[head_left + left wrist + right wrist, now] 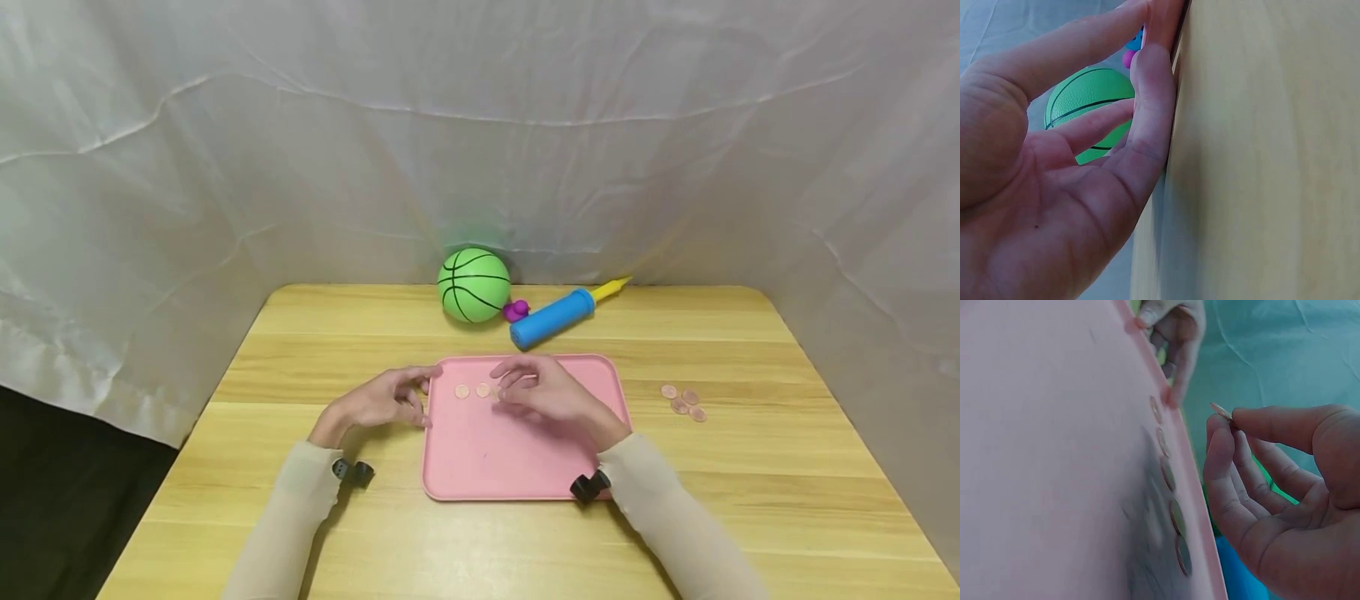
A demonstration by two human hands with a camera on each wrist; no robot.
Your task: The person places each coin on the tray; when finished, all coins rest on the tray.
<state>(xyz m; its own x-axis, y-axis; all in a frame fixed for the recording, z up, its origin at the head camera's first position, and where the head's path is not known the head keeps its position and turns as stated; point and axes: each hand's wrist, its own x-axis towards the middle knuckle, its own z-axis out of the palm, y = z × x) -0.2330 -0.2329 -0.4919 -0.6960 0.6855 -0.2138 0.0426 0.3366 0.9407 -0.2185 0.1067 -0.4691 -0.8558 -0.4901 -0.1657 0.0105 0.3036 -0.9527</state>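
My right hand (547, 392) is above the pink tray (480, 467), pinching a coin (1220, 411) on edge between thumb and fingertip. Below it, several copper-coloured coins lie in a row near the tray's far rim, among them a coin (462, 391) at the row's left end and another coin (1163, 442) beside it. In the head view, part of the row is hidden behind the right hand. At the tray's left rim, my left hand (382, 397) touches the edge with thumb and a fingertip spread apart, its other fingers loosely bent.
Several loose coins (679, 406) lie on the wooden table (750, 500) right of the tray. Behind the tray stand a green ball (474, 286), a purple rubber duck (516, 311) and a blue hand pump (553, 319) with a yellow nozzle. Grey cloth (525, 167) hangs around the table.
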